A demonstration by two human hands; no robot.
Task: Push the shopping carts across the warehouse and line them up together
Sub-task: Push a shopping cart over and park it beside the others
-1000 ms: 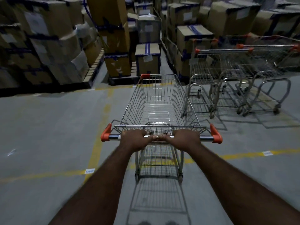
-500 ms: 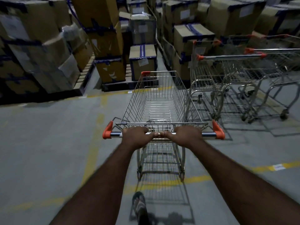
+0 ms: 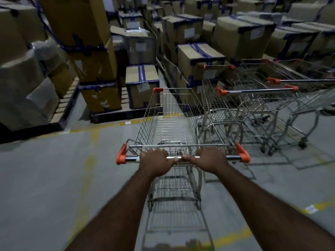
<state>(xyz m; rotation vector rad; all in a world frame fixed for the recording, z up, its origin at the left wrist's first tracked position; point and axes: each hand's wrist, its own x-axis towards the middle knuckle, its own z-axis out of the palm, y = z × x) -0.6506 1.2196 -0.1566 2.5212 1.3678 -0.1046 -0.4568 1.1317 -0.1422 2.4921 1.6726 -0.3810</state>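
An empty wire shopping cart (image 3: 172, 124) with orange corner caps stands straight ahead of me. My left hand (image 3: 154, 163) and my right hand (image 3: 210, 160) both grip its metal handle bar (image 3: 233, 157) side by side, thumbs almost touching. Just to the right stand several parked carts: the nearest parked cart (image 3: 253, 102) has its basket close beside my cart's right side, and another cart (image 3: 308, 82) sits behind it at the right edge.
Stacks of taped cardboard boxes (image 3: 199, 57) on pallets (image 3: 125, 115) fill the far side ahead and to the left. A narrow aisle (image 3: 164, 82) runs between the stacks. Yellow lines (image 3: 90, 160) mark the grey concrete floor.
My cart has rolled forward toward the boxes and come alongside the parked carts on the right. Both hands keep their grip on the handle bar.
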